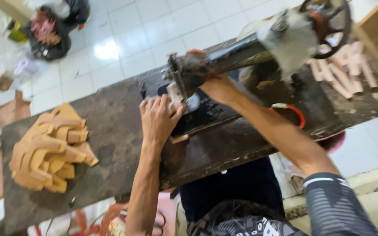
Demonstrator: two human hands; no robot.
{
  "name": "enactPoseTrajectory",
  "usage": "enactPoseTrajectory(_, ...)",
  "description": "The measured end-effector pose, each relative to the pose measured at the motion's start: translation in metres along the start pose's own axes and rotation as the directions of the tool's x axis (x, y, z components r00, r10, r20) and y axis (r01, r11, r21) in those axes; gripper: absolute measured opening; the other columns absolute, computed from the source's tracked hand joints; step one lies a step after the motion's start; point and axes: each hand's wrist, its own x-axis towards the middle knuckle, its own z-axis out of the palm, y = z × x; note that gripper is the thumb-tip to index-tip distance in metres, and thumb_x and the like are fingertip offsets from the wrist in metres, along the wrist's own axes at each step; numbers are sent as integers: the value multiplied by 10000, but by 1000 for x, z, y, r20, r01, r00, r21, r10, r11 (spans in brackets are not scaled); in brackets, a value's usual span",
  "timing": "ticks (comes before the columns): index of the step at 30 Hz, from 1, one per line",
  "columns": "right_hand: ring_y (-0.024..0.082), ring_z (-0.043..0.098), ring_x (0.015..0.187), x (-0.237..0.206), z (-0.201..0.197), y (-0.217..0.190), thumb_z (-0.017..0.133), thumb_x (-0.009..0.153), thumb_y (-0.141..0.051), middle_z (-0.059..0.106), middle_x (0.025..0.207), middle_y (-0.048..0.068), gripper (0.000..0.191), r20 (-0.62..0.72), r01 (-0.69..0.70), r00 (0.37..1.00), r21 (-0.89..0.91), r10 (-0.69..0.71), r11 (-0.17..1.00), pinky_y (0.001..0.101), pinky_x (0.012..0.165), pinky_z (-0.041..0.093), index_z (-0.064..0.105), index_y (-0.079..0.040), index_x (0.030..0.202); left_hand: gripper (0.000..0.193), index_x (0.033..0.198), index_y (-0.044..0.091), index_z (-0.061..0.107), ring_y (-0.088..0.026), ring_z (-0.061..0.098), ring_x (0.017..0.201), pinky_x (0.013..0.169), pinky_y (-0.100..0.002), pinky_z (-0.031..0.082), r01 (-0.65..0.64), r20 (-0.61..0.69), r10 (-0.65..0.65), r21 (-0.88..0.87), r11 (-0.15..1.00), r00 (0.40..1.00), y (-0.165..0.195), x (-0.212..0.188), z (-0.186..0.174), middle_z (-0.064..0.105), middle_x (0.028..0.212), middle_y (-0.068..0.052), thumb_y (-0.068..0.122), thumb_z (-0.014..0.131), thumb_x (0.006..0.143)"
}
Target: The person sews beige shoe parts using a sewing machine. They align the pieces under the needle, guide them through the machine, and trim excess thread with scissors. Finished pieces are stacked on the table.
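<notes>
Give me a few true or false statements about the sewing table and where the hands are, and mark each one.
1. The left hand rests by the needle area of the sewing machine. True.
2. A pile of tan leather pieces lies on the left part of the table. True.
3. The right hand lies flat on the tan pile. False: it is up at the machine's head.
4. The floor is dark wood. False: it is white tile.
5. The pale pinkish strips sit near the handwheel. True.

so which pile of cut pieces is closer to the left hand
The tan pile at the table's left end sits closer to the left hand; the paler pinkish pile lies far off behind the sewing machine.
</notes>
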Motion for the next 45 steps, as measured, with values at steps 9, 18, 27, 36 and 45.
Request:
enactPoseTrajectory(9,190,703,1028,-40,8,-29,636,1064,-260,720,1176,57,208,-107,-100,956,-994,275,-37,344,913,565,632,-150,1241,308,877,106,689,-246,680,861,893,-425,467,43,81,-38,-64,997,996,24,-6,-9,706,771,-27,387,816,860)
enactPoseTrajectory(18,298,607,1101,-194,6,-87,726,909,-212,617,1150,64,397,-156,-213,973,-895,-170,-392,445,994,458,593,-124,1272,238,860,84,701,-274,682,1017,965,-406,465,-80,-127,66,-109,991,990,34,-12,-1,708,901,-69,279,827,913)
enactPoseTrajectory(27,191,700,851,-187,1,-99,723,959,-268,722,957,19,131,8,-173,871,-931,-492,-320,362,736,576,721,-144,1001,225,771,78,695,-225,685,935,932,-388,467,-141,7,143,-87,986,990,68,-18,-4,724,852,-46,247,806,869)
enactPoseTrajectory(36,384,697,941,-231,-108,-256,631,974,-256,737,1039,224,288,-468,-795,522,-571,-713,-207,472,806,553,749,-28,1103,246,736,63,685,-214,695,930,923,-386,465,-175,-23,173,-63,983,985,74,-13,-3,749,875,-66,258,802,830)
enactPoseTrajectory(45,300,697,774,-224,-100,-259,614,1005,-100,704,1008,194,240,-635,-888,431,-425,-642,-176,405,603,591,709,-28,1213,207,771,75,677,-232,696,878,855,-387,482,-199,-97,187,-139,970,978,77,-9,-9,742,864,-58,236,788,838)
